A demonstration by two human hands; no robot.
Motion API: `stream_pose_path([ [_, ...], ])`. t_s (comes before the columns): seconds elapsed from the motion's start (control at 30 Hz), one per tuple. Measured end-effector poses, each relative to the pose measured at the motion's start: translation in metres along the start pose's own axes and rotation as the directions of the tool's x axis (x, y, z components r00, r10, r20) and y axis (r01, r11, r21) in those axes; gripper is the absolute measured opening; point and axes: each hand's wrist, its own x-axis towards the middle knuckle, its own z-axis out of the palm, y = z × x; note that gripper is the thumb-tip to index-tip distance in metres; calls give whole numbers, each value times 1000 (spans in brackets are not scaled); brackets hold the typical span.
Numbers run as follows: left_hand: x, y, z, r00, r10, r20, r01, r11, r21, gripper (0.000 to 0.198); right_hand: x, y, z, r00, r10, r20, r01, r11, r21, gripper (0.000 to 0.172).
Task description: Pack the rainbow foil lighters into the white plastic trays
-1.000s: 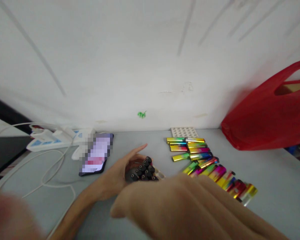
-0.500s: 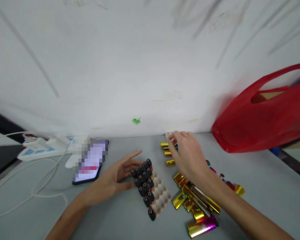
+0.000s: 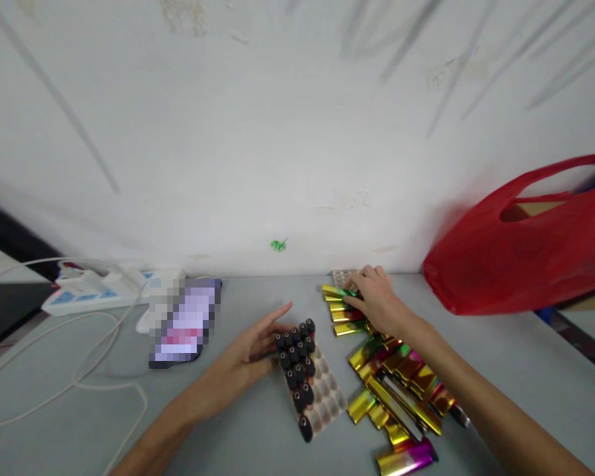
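A tan tray with round pockets lies on the grey table, and several black-capped lighters stand in its left rows. My left hand rests flat against the tray's left side, fingers stretched out. My right hand reaches to the far end of a heap of shiny gold and rainbow lighters. Its fingers are curled down on a gold and green lighter at the top of the row. A second pocketed tray lies by the wall, just behind that hand.
A red plastic bag with a cardboard box inside sits at the right by the wall. A phone lies left of the tray. A white power strip and loose white cables occupy the far left. The table edge runs along the right.
My right hand came from close to the camera out to the far lighters and now closes on one. The left hand stays by the tray. The view tilted down slightly.
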Motion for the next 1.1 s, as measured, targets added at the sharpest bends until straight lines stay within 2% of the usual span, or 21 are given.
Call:
stream_pose_path([
  [0.17,0,-1,7,1000,21,-19,-20,997,78,73,-2,-4,-3,998,44,-37,-34,970,242,11],
  [0.27,1,-1,11,999,32,-31,-29,994,105,70,-9,-12,-9,995,89,-34,-63,884,464,10],
  [0.37,2,-3,11,999,34,-42,-29,993,115,66,-15,-27,-10,988,155,4,-115,720,685,22],
  [0.53,1,-2,7,998,42,-53,-33,986,164,59,-21,-59,1,968,247,41,-132,364,922,36],
  [0.63,-2,3,9,996,72,-52,-53,954,294,51,-27,-73,7,964,254,81,-128,174,976,40],
  [0.73,-3,8,12,996,84,-40,-65,934,350,47,-36,-81,10,954,258,153,-169,40,985,38],
  [0.9,0,9,14,994,88,-61,-62,938,341,44,-45,-84,11,927,206,312,-296,-104,949,44],
  [1.1,4,8,11,976,77,-206,-9,949,314,44,-45,-89,10,917,67,394,-361,-283,888,60],
])
